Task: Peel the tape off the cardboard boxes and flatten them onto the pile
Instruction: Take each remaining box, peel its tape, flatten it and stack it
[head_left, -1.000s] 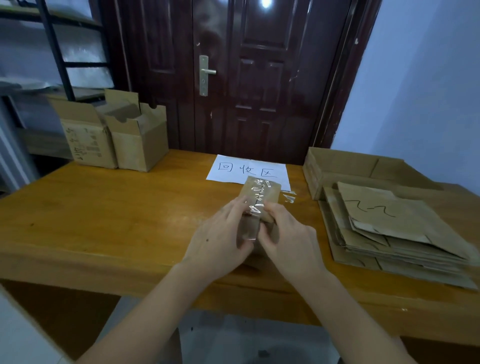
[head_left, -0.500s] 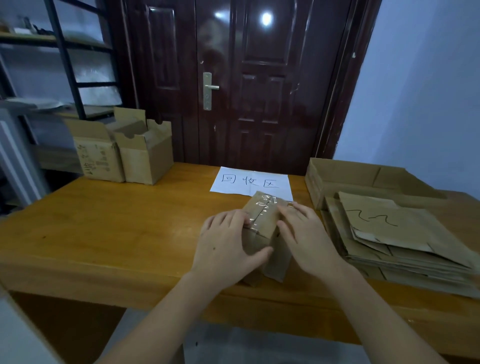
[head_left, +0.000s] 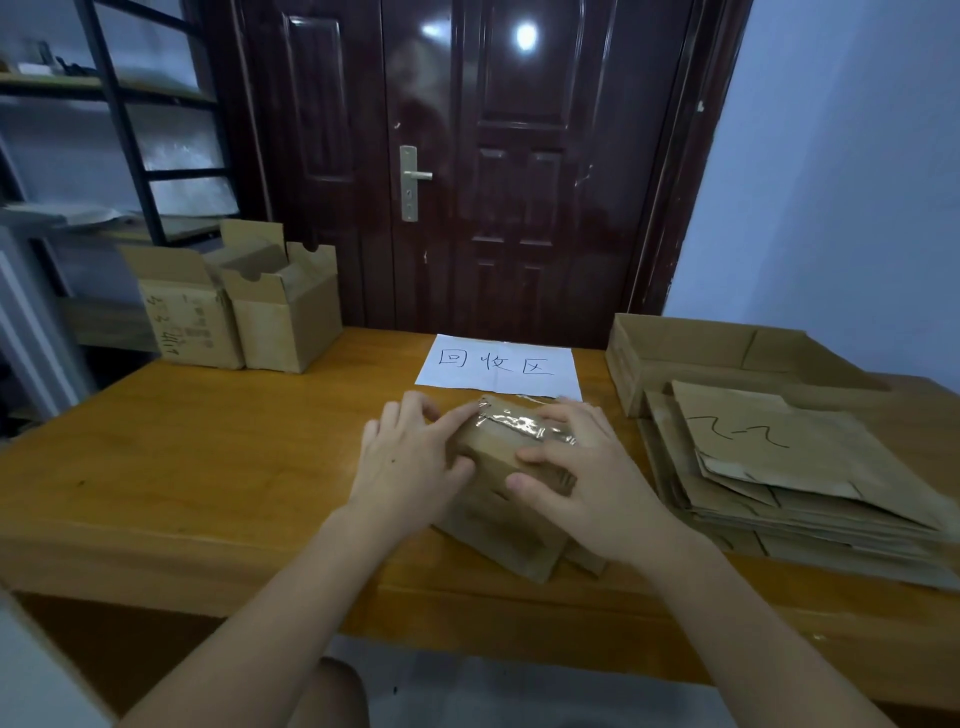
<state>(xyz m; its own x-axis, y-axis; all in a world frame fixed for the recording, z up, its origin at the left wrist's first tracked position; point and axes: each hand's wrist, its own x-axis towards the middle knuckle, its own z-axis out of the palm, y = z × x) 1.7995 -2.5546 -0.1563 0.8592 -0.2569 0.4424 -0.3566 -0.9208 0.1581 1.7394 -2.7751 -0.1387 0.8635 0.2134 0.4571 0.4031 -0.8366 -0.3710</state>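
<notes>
A small brown cardboard box (head_left: 498, 457) lies on the wooden table (head_left: 208, 457) in front of me, with a strip of clear shiny tape (head_left: 524, 423) across its top. My left hand (head_left: 410, 467) grips the box's left side, fingertips at the tape's left end. Over the right side lies my right hand (head_left: 587, 483), its thumb and fingers curled round the box. A pile of flattened cardboard (head_left: 789, 467) sits to the right on the table.
Two open cardboard boxes (head_left: 234, 306) stand at the table's back left. A white paper sign (head_left: 498, 366) lies behind the box. A shallow open carton (head_left: 727, 353) sits behind the pile. A dark door (head_left: 467, 156) and a metal shelf (head_left: 130, 130) stand beyond the table.
The box has been tipped from standing on end to lying lower on the table, taped face up. Both hands shifted outward to its two sides. My head view has tilted up.
</notes>
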